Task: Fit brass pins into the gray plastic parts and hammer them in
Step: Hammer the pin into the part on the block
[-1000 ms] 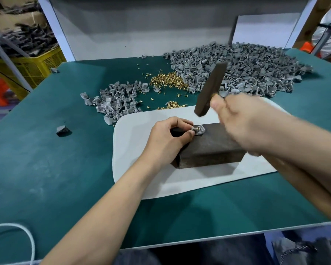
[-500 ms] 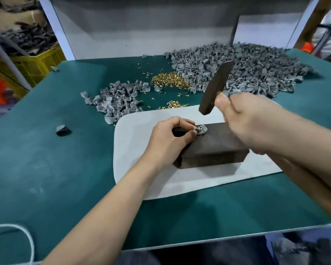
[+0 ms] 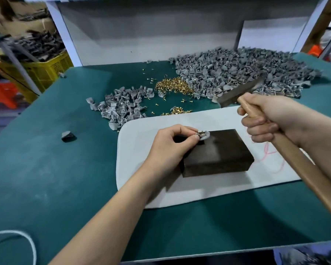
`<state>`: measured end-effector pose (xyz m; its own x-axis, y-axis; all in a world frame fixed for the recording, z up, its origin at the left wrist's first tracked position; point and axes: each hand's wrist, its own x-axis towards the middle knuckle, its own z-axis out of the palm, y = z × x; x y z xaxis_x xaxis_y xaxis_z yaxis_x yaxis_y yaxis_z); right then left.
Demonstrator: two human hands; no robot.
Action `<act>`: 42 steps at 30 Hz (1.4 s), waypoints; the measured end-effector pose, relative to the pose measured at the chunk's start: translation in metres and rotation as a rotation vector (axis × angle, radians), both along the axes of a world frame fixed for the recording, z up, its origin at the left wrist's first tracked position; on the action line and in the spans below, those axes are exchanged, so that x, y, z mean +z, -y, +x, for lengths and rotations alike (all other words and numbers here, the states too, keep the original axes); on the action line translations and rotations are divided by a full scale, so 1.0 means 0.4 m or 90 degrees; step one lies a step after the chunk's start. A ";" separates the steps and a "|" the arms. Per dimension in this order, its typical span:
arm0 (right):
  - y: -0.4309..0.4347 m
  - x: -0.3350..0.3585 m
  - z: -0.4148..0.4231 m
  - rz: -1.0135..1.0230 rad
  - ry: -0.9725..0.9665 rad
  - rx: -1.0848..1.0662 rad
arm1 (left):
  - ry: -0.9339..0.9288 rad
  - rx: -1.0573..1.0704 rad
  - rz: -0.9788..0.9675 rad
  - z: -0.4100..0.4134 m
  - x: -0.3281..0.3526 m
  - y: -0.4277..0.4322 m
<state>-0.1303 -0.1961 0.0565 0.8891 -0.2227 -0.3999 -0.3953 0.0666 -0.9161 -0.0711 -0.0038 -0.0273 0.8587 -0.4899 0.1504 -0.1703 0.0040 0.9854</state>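
My left hand (image 3: pixel 169 145) pinches a small gray plastic part (image 3: pixel 203 135) with a brass pin in it, at the far left corner of a dark metal block (image 3: pixel 220 153). The block lies on a white mat (image 3: pixel 137 150). My right hand (image 3: pixel 269 117) grips the wooden handle of a hammer (image 3: pixel 237 92), whose dark head is raised to the right of and beyond the block, well clear of the part.
A large heap of gray parts (image 3: pixel 243 71) fills the far right of the green table (image 3: pixel 46 169). A smaller gray pile (image 3: pixel 122 108) lies at the far left of the mat, with loose brass pins (image 3: pixel 172 87) between. One dark piece (image 3: pixel 67 135) sits alone at left. A yellow crate (image 3: pixel 46 71) stands beyond the table.
My right hand has swung the hammer up and away to the right, off the block. My left hand still pinches the part on the block's corner.
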 end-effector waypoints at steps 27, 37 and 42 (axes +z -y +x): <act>0.059 -0.141 0.041 0.075 -0.045 0.020 | 0.010 0.023 0.035 0.002 0.008 -0.002; 0.014 -0.108 0.017 -0.068 -0.039 0.000 | 0.343 0.142 0.113 0.005 0.011 -0.014; -0.018 -0.043 -0.026 -0.214 0.013 0.022 | 0.263 0.116 0.077 0.003 0.011 -0.009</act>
<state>-0.1408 -0.1888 0.0392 0.9057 -0.3084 -0.2910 -0.3731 -0.2534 -0.8925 -0.0699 -0.0003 -0.0228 0.8128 -0.3710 0.4490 -0.5356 -0.1732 0.8265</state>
